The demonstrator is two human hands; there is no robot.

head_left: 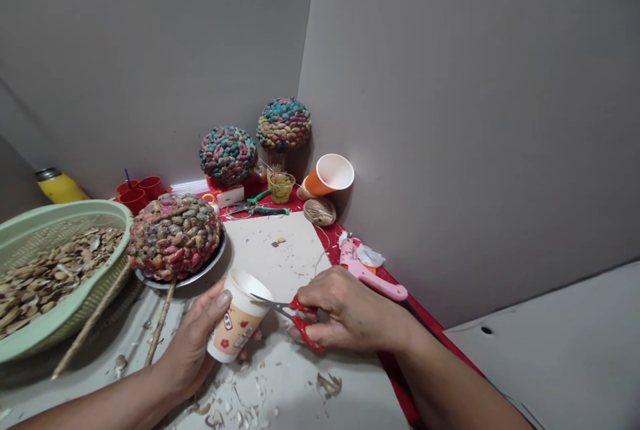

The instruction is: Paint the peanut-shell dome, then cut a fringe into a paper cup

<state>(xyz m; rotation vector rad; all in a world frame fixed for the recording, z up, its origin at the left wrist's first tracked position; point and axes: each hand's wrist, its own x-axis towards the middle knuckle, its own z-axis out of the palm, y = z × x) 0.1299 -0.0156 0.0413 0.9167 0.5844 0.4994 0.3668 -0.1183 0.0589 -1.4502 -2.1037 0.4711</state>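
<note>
My left hand (203, 333) is wrapped round a paper cup (234, 330), white with a peach band and small printed pictures. The cup leans to the left, its mouth facing up and towards the back. My right hand (345, 310) grips a pair of scissors (303, 323) by the red handles. Their blades are parted and reach left to the cup's rim; whether the rim lies between the blades I cannot tell. Left of the cup, a ball (175, 237) covered in pinkish and greenish shells sits in a metal bowl (215, 263), with a twine-wrapped stick below it.
A green basket (107, 213) of shells stands at the left. Further back are two colourful shell balls (229, 155), an orange cup (330, 175), twine (320, 212) and green-handled pliers (270, 211). A pink glue gun (373, 277) lies at the right edge. Shell scraps litter the front.
</note>
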